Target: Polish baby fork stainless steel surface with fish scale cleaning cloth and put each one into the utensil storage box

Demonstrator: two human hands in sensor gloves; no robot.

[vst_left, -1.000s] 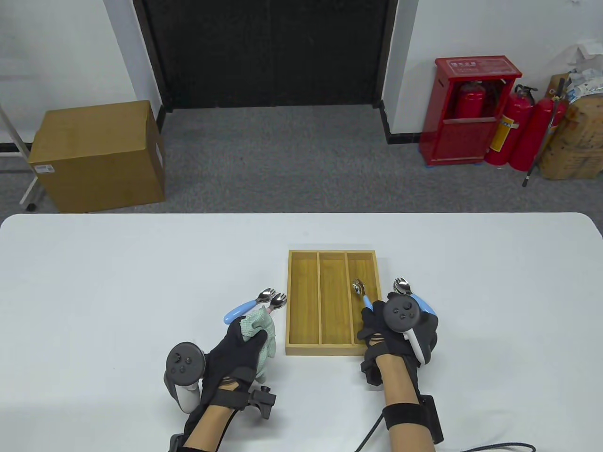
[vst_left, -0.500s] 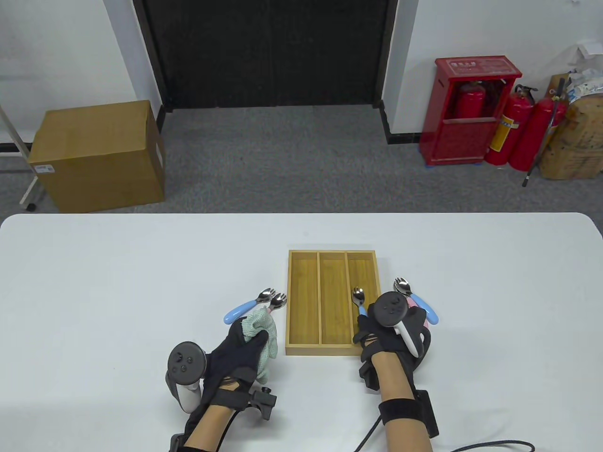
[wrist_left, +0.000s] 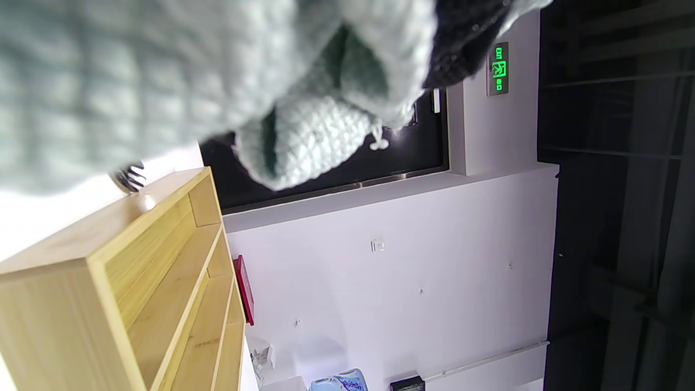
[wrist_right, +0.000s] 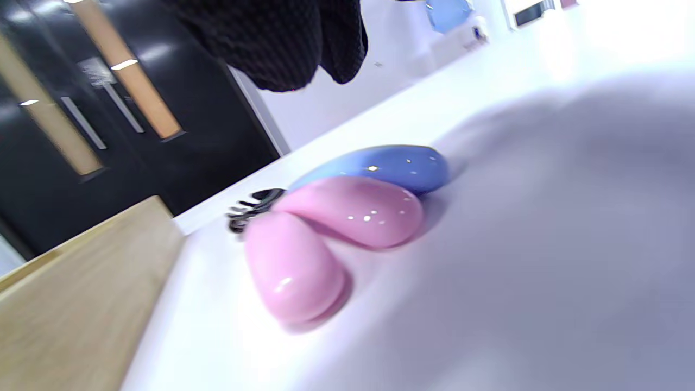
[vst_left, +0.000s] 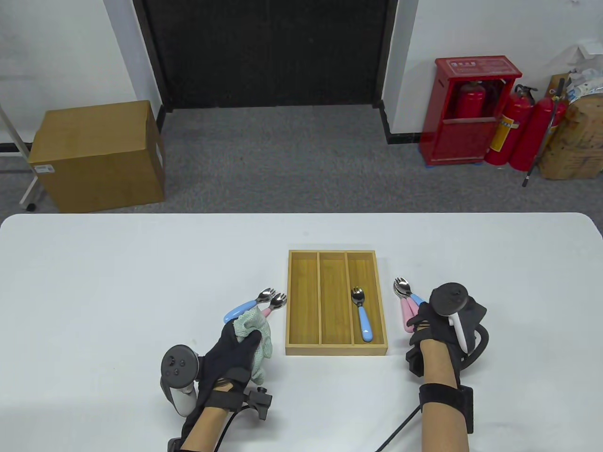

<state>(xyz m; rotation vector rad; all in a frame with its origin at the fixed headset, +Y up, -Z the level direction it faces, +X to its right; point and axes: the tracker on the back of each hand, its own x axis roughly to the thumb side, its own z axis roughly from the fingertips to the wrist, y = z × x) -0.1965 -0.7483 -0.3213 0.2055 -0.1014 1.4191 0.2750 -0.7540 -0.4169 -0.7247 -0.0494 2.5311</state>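
The wooden utensil storage box (vst_left: 289, 301) stands mid-table, and one blue-handled baby fork (vst_left: 362, 314) lies in its right compartment. My left hand (vst_left: 235, 341) grips the pale green fish scale cloth (vst_left: 256, 329), which fills the left wrist view (wrist_left: 163, 70), just left of the box (wrist_left: 136, 271). Two forks (vst_left: 264, 301), one with a blue and one with a pink handle, lie beyond that hand. Right of the box lie forks with pink and blue handles (vst_left: 406, 308). My right hand (vst_left: 418, 321) hovers over their handle ends. In the right wrist view its fingers (wrist_right: 282, 43) hang above the pink handles (wrist_right: 293, 271) without touching.
The white table (vst_left: 118, 273) stretches wide on both sides of the box. On the floor beyond it stand a cardboard box (vst_left: 99, 155) and a red extinguisher cabinet (vst_left: 466, 113).
My right hand let go of the blue-handled fork, which now lies in the right compartment, and moved right to the forks beside the box. My left hand drew back slightly with the cloth.
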